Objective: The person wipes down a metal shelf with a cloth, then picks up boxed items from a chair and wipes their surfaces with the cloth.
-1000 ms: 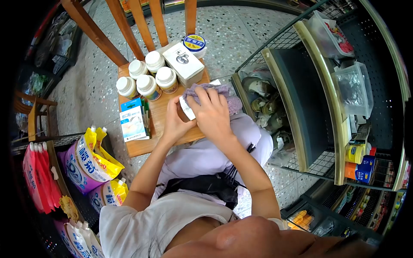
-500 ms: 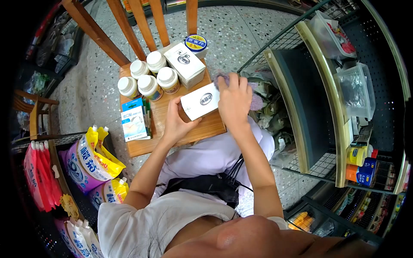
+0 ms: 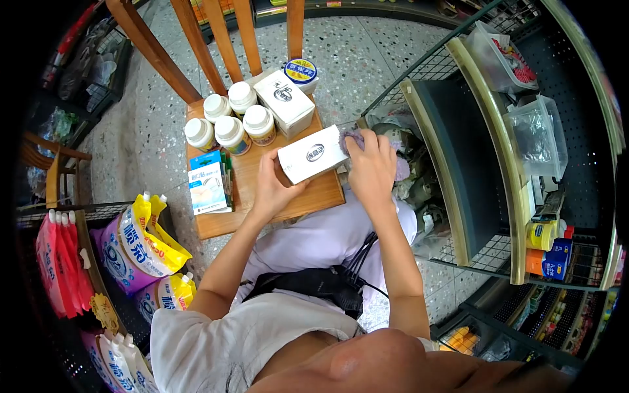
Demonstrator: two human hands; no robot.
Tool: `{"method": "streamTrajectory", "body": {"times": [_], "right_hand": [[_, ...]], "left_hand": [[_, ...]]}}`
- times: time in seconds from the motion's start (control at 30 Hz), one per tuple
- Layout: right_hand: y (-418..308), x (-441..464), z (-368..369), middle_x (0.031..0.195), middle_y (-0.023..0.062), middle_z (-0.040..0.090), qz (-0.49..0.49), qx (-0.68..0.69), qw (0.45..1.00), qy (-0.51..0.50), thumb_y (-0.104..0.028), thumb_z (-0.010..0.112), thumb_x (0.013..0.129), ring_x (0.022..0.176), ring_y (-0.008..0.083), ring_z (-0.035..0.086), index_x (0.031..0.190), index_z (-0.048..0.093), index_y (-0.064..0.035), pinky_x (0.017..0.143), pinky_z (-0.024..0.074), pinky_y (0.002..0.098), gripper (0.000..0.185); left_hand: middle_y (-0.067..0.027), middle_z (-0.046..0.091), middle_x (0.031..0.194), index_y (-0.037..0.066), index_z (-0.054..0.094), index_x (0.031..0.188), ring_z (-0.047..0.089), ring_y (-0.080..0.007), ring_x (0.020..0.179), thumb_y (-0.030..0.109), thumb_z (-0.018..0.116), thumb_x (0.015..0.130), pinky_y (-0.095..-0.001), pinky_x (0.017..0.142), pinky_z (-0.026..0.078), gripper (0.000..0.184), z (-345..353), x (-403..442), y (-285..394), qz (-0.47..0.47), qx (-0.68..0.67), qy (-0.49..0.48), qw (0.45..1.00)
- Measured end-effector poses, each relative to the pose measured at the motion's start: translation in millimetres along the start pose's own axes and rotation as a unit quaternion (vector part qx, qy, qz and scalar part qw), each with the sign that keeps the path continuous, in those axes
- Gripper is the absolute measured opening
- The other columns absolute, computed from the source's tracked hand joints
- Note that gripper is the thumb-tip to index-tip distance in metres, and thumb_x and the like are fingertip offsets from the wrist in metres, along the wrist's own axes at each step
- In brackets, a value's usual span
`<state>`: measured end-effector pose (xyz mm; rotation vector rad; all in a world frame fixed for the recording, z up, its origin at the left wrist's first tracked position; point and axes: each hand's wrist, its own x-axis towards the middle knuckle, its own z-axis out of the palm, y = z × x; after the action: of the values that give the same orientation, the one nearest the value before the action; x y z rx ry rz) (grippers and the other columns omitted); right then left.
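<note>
My left hand (image 3: pixel 272 187) grips the left end of a white box (image 3: pixel 303 166) with an oval black logo, thumb along its near side. At the box's right end, my right hand (image 3: pixel 372 167) has its fingers bent around a fuzzy purple cloth (image 3: pixel 401 169), which touches that end. Both hands are over the front right of a wooden chair seat (image 3: pixel 246 171). Just behind the held box stands another white box (image 3: pixel 293 112). Several white-capped bottles (image 3: pixel 230 133) are grouped to the left, and flat blue-and-white packets (image 3: pixel 208 187) lie nearer me.
A blue-and-yellow lidded tub (image 3: pixel 301 71) sits at the seat's back edge. On my right is a shelf unit (image 3: pixel 458 157) carrying clear plastic bins (image 3: pixel 538 141). Detergent pouches (image 3: pixel 134 245) fill a rack on my left. Wooden slats (image 3: pixel 216 39) form the chair's back.
My right hand and the cloth have shifted slightly right, uncovering more of the box's right end. My left hand still holds the box in nearly the same place.
</note>
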<state>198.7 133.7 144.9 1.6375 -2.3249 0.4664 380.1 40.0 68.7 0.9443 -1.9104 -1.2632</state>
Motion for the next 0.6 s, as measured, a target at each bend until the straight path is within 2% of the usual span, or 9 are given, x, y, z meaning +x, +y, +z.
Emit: {"method": "streamTrajectory", "body": {"times": [0.3, 0.4, 0.53, 0.6], "right_hand": [[2.8, -28.1, -26.6, 0.113, 0.0070, 0.059, 0.018, 0.025, 1.000, -0.005, -0.002, 0.063, 0.071, 0.103, 0.0282, 0.054, 0.106, 0.070, -0.0098, 0.084, 0.0438, 0.0392, 0.037], [-17.2, -15.0, -26.7, 0.113, 0.0081, 0.059, -0.006, 0.084, 0.995, 0.053, -0.002, 0.062, 0.071, 0.103, 0.0287, 0.054, 0.105, 0.071, -0.0100, 0.085, 0.0447, 0.0393, 0.035], [-54.2, 7.2, -12.8, 0.112, 0.0099, 0.059, -0.104, 0.170, 0.980, 0.008, -0.006, 0.061, 0.075, 0.101, 0.0282, 0.054, 0.104, 0.070, -0.0083, 0.084, 0.0448, 0.0383, 0.030], [-68.2, 14.6, 1.5, 0.111, 0.0096, 0.059, -0.118, 0.152, 0.981, 0.004, -0.009, 0.060, 0.077, 0.100, 0.0269, 0.054, 0.103, 0.070, -0.0080, 0.082, 0.0442, 0.0377, 0.028]], "left_hand": [[-0.0150, 0.051, 0.120, -0.001, 0.041, 0.127, 0.054, -0.0246, 0.112, 0.017, 0.086, 0.065, -0.0358, 0.099, 0.044, 0.079, -1.2, -0.5, 1.7, 0.013, 0.023, 0.009, 1.000], [-0.0149, 0.051, 0.119, -0.001, 0.043, 0.126, 0.054, -0.0247, 0.111, 0.017, 0.086, 0.065, -0.0353, 0.097, 0.044, 0.077, -2.1, -0.9, 3.2, 0.009, 0.017, 0.010, 1.000], [-0.0141, 0.052, 0.116, -0.001, 0.046, 0.123, 0.055, -0.0242, 0.108, 0.016, 0.087, 0.064, -0.0348, 0.094, 0.046, 0.074, 0.3, 0.4, 1.1, 0.026, -0.013, 0.026, 0.999], [-0.0138, 0.052, 0.117, -0.001, 0.047, 0.123, 0.055, -0.0241, 0.108, 0.015, 0.087, 0.063, -0.0348, 0.093, 0.046, 0.074, 0.5, 1.1, -2.2, 0.028, -0.021, 0.029, 0.999]]}}
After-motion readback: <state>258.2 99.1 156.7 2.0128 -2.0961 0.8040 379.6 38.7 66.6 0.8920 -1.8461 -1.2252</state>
